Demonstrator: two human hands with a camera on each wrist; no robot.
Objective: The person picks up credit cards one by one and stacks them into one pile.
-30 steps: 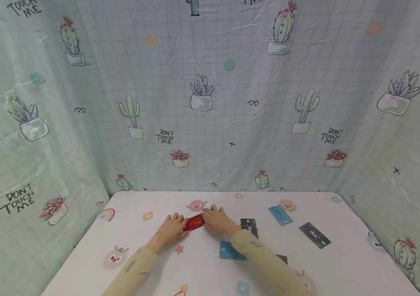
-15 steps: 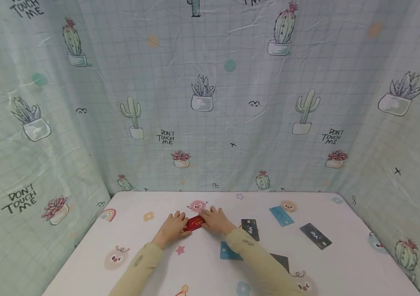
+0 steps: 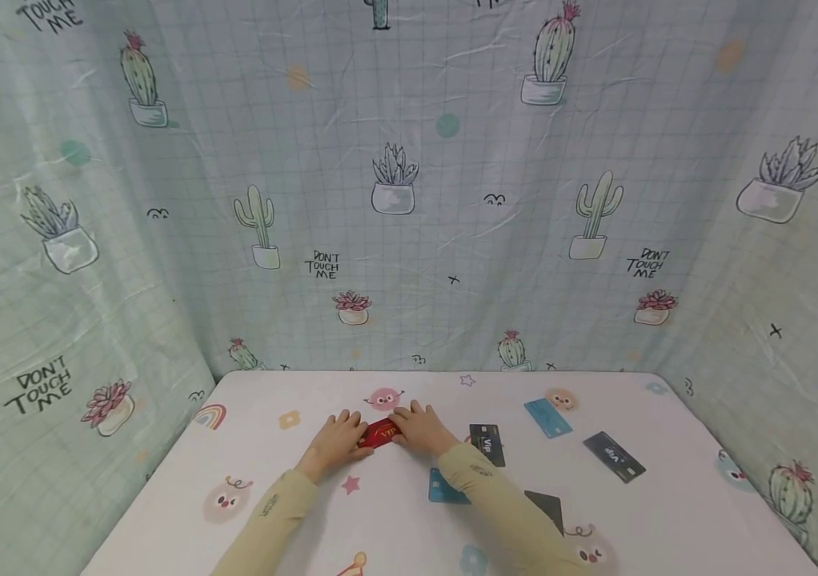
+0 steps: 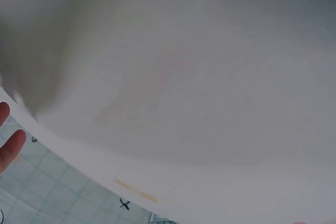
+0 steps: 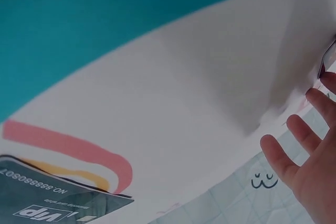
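A red VIP card point(image 3: 381, 433) is held between both hands at the middle of the table, slightly slanted. My left hand point(image 3: 337, 442) grips its left end, with the thumb on the near side. On the right end, my right hand point(image 3: 423, 428) pinches it, partly covering that end. In the left wrist view only a couple of fingertips point(image 4: 13, 148) show, and the card is out of sight there. The right wrist view has the right hand point(image 5: 315, 166) with fingers spread, the thumb and forefinger near a thin card edge point(image 5: 327, 59).
Right of the hands lie a black VIP card point(image 3: 487, 445), a blue card point(image 3: 445, 486) partly under the right sleeve, a dark card point(image 3: 547, 510), another black VIP card point(image 3: 614, 457) and a blue card point(image 3: 548, 418). A patterned curtain point(image 3: 409, 240) surrounds the white table point(image 3: 394, 528).
Both hands stay at the red VIP card with hardly any movement. The right forearm has shifted slightly left, uncovering more of the dark card near the front.
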